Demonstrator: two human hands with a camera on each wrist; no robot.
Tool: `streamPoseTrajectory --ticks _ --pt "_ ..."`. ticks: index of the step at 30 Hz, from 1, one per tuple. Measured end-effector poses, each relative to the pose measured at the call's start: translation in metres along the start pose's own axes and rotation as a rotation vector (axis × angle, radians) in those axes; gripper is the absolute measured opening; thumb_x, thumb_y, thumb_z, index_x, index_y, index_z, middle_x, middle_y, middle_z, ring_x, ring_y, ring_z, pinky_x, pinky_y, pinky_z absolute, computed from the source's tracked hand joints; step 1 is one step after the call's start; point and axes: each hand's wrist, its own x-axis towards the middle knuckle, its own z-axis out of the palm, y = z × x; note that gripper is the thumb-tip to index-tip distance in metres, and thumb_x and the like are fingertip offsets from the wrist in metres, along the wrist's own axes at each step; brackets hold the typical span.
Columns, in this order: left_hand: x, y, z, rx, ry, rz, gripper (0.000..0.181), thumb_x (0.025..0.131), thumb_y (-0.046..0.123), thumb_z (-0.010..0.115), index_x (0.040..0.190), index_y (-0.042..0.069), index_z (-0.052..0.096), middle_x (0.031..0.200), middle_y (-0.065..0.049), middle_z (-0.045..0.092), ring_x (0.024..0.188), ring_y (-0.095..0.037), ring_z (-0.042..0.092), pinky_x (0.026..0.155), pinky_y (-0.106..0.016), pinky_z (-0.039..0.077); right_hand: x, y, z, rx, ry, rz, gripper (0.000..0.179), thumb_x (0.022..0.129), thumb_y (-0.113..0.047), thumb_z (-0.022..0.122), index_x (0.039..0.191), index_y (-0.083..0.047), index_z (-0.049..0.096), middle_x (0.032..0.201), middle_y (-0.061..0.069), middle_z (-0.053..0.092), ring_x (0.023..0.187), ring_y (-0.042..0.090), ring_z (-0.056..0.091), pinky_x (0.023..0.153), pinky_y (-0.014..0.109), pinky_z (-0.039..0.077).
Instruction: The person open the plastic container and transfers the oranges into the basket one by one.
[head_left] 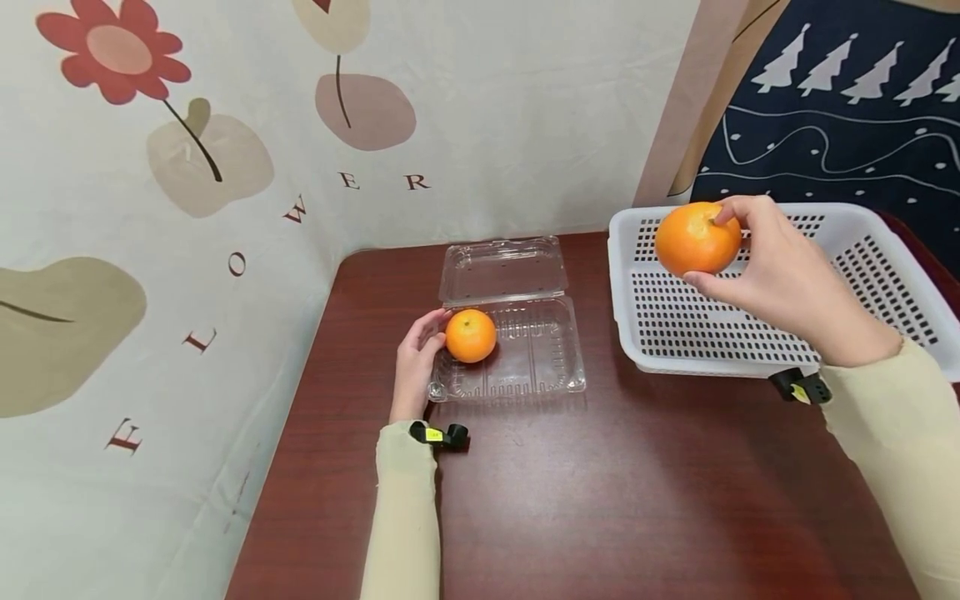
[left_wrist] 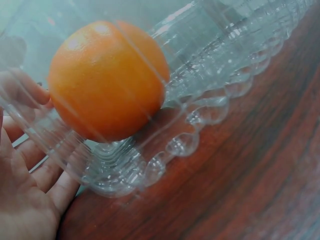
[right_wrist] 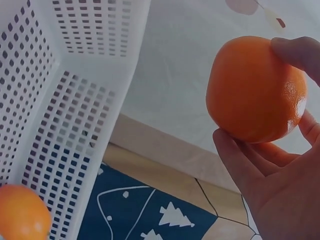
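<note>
My right hand (head_left: 787, 275) holds an orange (head_left: 696, 240) between thumb and fingers, raised over the left part of a white perforated basket (head_left: 626, 333). Another orange (left_wrist: 107, 82) sits in the left end of a clear plastic clamshell container (head_left: 536, 387), whose lid lies folded back toward the wall. At that end, my left hand (head_left: 417, 367) grips the container's side, with its fingertips close beside the orange. Through the plastic, the left wrist view shows some fingers outside the wall.
In the right wrist view, one more orange (right_wrist: 22, 214) lies in the basket; my right hand and forearm hide part of that basket in the head view. A patterned cloth (head_left: 487, 108) hangs behind the dark red table (head_left: 570, 492), and a navy cloth (head_left: 817, 150) is behind the basket.
</note>
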Motion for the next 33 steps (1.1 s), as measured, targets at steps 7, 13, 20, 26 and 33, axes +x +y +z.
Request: streamPoseTrajectory --ticks 7,13,20,26,33 --pt "0.000 -0.001 0.000 0.000 0.005 0.000 0.035 0.090 0.003 0.047 0.125 0.004 0.049 0.124 -0.006 0.053 0.114 -0.016 0.047 0.096 -0.028 0.037 0.004 0.005 -0.003 0.017 -0.025 0.039 0.071 0.070 -0.030 0.074 0.121 -0.003 0.032 0.124 0.020 0.037 0.097 0.040 0.044 0.077 0.057 0.043" --pt "-0.002 -0.001 -0.001 0.012 0.001 0.000 0.035 0.090 0.005 0.048 0.125 0.006 0.049 0.123 -0.004 0.053 0.114 -0.015 0.047 0.096 -0.028 0.037 0.008 0.010 -0.005 0.039 -0.049 0.048 0.072 0.071 -0.032 0.074 0.122 -0.002 0.032 0.127 0.021 0.035 0.098 0.041 0.043 0.079 0.057 0.042" --pt "-0.002 0.000 -0.001 0.010 -0.001 0.003 0.034 0.091 0.006 0.048 0.125 0.007 0.049 0.123 -0.004 0.053 0.114 -0.015 0.047 0.096 -0.028 0.037 0.012 0.015 -0.008 0.032 -0.067 0.050 0.072 0.071 -0.030 0.074 0.122 -0.002 0.031 0.124 0.023 0.035 0.097 0.043 0.044 0.078 0.058 0.042" --pt "-0.001 0.000 0.000 -0.002 -0.001 0.008 0.035 0.090 0.003 0.047 0.125 0.004 0.048 0.124 -0.007 0.052 0.115 -0.016 0.047 0.095 -0.028 0.038 0.017 0.023 -0.008 0.034 -0.093 0.060 0.076 0.071 -0.033 0.073 0.125 -0.002 0.030 0.122 0.023 0.035 0.098 0.043 0.044 0.080 0.059 0.040" --pt "-0.002 0.000 -0.001 -0.001 -0.005 0.008 0.035 0.091 0.003 0.047 0.125 0.004 0.049 0.124 -0.007 0.052 0.114 -0.015 0.047 0.095 -0.027 0.037 0.022 0.032 -0.007 0.014 -0.138 0.091 0.081 0.071 -0.039 0.071 0.129 -0.004 0.026 0.121 0.023 0.035 0.099 0.042 0.042 0.080 0.059 0.038"
